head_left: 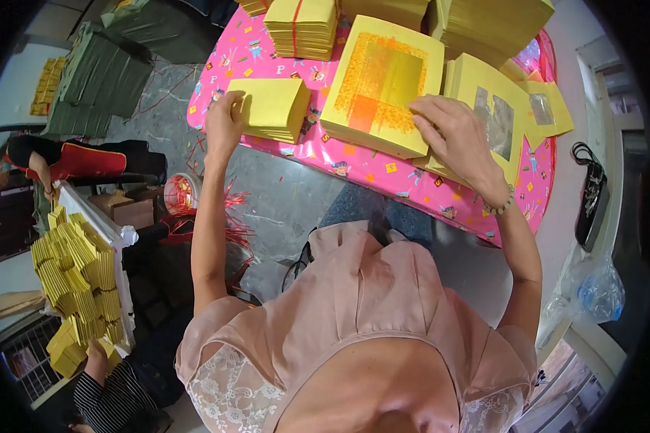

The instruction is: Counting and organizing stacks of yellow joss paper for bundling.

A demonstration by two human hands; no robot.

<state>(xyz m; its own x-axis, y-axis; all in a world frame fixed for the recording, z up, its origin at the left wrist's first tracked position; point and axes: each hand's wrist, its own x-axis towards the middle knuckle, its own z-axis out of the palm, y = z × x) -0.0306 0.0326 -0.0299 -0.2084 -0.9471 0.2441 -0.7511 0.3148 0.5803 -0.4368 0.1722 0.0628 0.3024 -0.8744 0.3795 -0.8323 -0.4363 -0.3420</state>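
Observation:
A small stack of yellow paper (271, 105) lies near the left front of the table. My left hand (224, 124) is closed at its left edge, thumb and fingers bent around the corner. To the right stands a thick stack of joss paper (383, 79), its top sheet carrying an orange print and a gold-coloured square. My right hand (451, 133), wearing a bead bracelet, has its fingers bent together at that sheet's right edge. What lies beneath the fingertips is hidden. Partly under this hand is another yellow stack (509, 94) with silver foil patches.
The pink patterned tablecloth (325, 160) covers the table. Behind are a red-tied bundle (301, 29) and taller yellow stacks (491, 25). At left, people handle bundles on a white-edged table (126, 267). Red strips (227, 227) litter the floor beside a basket (182, 193).

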